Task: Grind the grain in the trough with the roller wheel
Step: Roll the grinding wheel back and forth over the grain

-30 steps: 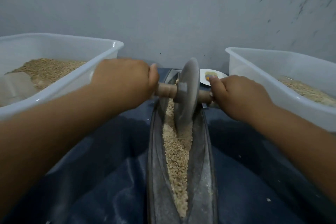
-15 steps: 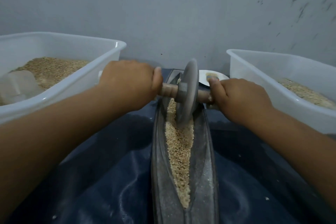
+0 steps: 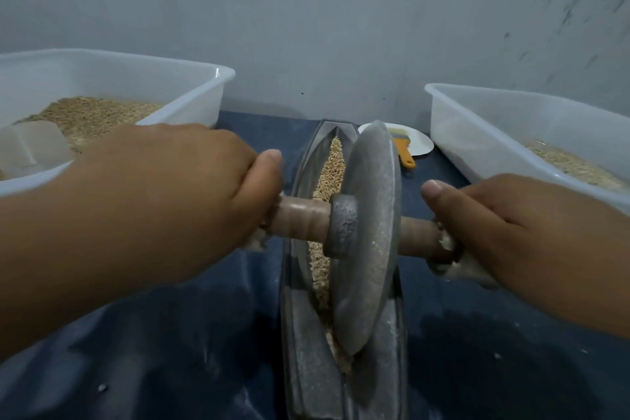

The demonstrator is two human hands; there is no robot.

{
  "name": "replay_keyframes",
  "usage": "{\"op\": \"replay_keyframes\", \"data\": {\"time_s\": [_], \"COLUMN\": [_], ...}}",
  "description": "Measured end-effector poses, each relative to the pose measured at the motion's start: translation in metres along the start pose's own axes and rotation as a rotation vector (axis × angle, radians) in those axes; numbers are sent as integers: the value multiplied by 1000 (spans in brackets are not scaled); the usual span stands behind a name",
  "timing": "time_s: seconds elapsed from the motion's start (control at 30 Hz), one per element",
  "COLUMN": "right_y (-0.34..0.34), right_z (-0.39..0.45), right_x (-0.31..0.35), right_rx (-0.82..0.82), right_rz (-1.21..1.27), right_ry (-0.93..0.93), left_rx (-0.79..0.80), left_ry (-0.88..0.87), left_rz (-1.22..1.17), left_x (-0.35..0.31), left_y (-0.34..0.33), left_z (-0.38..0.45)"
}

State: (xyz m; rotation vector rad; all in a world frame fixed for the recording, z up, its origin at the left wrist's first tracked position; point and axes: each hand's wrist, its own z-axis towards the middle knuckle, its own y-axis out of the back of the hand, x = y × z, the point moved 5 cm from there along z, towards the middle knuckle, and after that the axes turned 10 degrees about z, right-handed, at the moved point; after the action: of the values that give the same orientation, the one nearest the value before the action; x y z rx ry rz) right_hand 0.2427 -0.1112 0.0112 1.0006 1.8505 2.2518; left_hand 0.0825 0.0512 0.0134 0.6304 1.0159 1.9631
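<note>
A grey metal roller wheel (image 3: 366,235) stands on edge in a narrow boat-shaped trough (image 3: 296,334) that runs away from me down the middle. Tan grain (image 3: 329,177) fills the trough's groove beyond and left of the wheel. A wooden axle (image 3: 301,220) passes through the wheel's hub. My left hand (image 3: 191,194) grips the axle's left end, thumb on top. My right hand (image 3: 504,225) grips the right end the same way. The wheel hides the grain beneath it.
A white plastic tub (image 3: 191,102) holding grain and a clear scoop (image 3: 32,150) sits at the left. A second tub (image 3: 484,133) with grain sits at the right. A small white plate (image 3: 417,143) with an orange-handled brush (image 3: 404,155) lies behind the trough. Dark blue cloth (image 3: 170,368) covers the surface.
Both hands have pulled the wheel toward me along the trough, from its far end to the near half. Grain at the far end is now uncovered.
</note>
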Motion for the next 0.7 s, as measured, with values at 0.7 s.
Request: {"op": "replay_keyframes", "data": {"time_s": [0.7], "right_y": [-8], "right_z": [103], "right_x": [-21], "right_rx": [-444], "right_rz": [-257], "right_ry": [172], "left_rx": [40], "left_ry": [-74], "left_rz": [425], "left_x": [9], "left_y": [-56], "left_z": [71]}}
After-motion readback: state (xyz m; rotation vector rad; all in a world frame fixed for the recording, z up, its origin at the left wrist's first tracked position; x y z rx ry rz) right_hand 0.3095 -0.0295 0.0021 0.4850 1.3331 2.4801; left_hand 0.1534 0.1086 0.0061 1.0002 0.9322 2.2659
